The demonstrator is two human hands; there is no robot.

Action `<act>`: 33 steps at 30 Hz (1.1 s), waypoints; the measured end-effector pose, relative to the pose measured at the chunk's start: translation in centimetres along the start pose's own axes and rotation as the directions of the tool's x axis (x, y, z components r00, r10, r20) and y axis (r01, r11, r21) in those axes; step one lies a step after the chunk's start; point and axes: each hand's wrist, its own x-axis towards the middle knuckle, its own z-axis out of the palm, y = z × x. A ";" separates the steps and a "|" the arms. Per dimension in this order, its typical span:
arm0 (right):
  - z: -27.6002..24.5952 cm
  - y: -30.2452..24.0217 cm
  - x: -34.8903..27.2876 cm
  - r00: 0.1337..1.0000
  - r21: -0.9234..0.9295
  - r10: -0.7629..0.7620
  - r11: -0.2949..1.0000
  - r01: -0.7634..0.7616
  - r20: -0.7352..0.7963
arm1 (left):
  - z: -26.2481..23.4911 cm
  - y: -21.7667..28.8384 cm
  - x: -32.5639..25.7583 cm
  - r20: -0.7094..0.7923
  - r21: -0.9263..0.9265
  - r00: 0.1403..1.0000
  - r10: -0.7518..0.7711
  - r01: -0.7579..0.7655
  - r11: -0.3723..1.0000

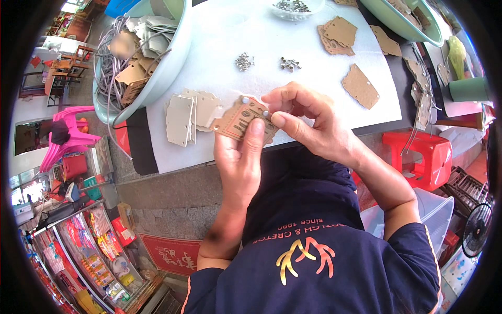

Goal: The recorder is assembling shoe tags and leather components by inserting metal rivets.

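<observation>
In the head view, I have the brown card [230, 124] in the left hand [238, 162], its thumb pressed flat on the printed face and its fingers mostly hidden behind; the card sits just beyond that palm, off the fingertip side, well clear of the wrist; the right hand [321, 123] comes in from the right, curled, thumb and forefinger bent toward each other at the card's right end; I cannot tell whether they pinch anything or only brush the edge; the relation I judge to matter most is this closeness, since the upper silver stud [245, 100] lies left of the right forefinger's tip while the lower silver stud [265, 113] lies just beside the right thumb; as for direction, the card's long axis runs crosswise between the hands, sloping down toward the right one, its left end pointing at the pale cards [179, 119] left of the left hand; beyond both hands, well apart, I see two small piles of studs [244, 62] on the white sheet [225, 31].
</observation>
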 end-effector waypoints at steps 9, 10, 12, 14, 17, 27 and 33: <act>0.1 -0.3 -0.2 0.966 0.090 0.241 0.964 -0.249 0.096 | -0.7 0.5 0.4 -0.019 -0.179 0.996 -0.090 0.085 0.980; 0.1 -0.3 -0.2 0.949 0.140 0.287 0.942 -0.305 0.131 | -0.7 0.7 0.4 -0.020 -0.179 0.996 -0.091 0.086 0.980; 0.0 -0.2 0.0 0.943 0.172 0.298 0.931 -0.321 0.147 | -0.7 0.8 0.4 -0.008 -0.169 0.993 -0.120 0.117 0.979; -0.1 -0.2 0.1 0.937 0.203 0.308 0.919 -0.337 0.163 | -0.9 0.8 0.4 0.015 -0.174 0.990 -0.138 0.138 0.975; -0.2 -0.3 0.3 0.932 0.265 0.309 0.898 -0.352 0.192 | -1.0 0.6 0.3 0.051 -0.173 0.988 -0.149 0.155 0.973; -0.5 -0.3 1.2 0.941 0.049 0.282 0.954 -0.296 0.184 | -1.2 0.5 -0.1 -0.068 -0.134 0.984 -0.167 0.157 0.979; -2.1 0.9 5.9 0.992 -0.454 -0.115 0.882 0.126 0.051 | -1.9 -0.2 -0.3 -0.053 -0.144 0.988 -0.144 0.135 0.980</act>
